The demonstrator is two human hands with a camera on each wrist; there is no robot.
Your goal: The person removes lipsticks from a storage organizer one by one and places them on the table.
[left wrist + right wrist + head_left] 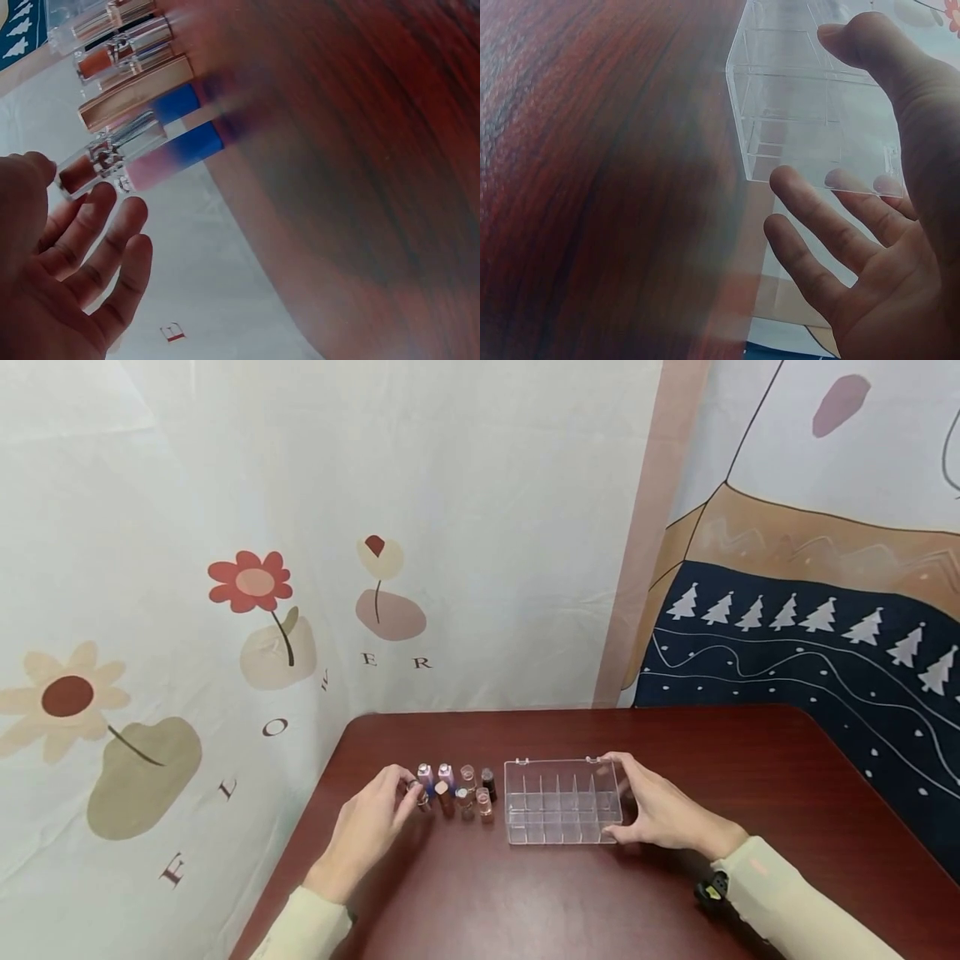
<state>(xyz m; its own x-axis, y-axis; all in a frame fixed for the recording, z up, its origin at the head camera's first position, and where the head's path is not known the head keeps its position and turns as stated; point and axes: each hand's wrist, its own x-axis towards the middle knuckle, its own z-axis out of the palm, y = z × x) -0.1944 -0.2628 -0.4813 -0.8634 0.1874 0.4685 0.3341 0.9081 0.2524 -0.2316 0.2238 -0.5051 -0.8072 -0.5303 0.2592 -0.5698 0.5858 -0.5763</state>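
My left hand [372,810] is at the left end of a cluster of small cosmetic tubes. Its thumb and forefinger pinch the top of a clear lip gloss tube [79,176] with a brown section. Beside that tube stand a pink-and-blue lipstick tube [176,156], a second pink-and-blue tube [446,774] and a brown-gold lipstick tube [135,94]. My right hand [660,806] grips the right end of a clear plastic compartment box [562,806], thumb on one side and fingers on the opposite side. Vertical dividers split the box, and no tubes show inside.
Several more clear and dark tubes [483,806] stand between the left hand and the box. All rest on a dark red-brown wooden table [540,893]. A printed cloth [487,527] hangs behind the table and along its left side, with a dark tree-patterned one [787,652] at right.
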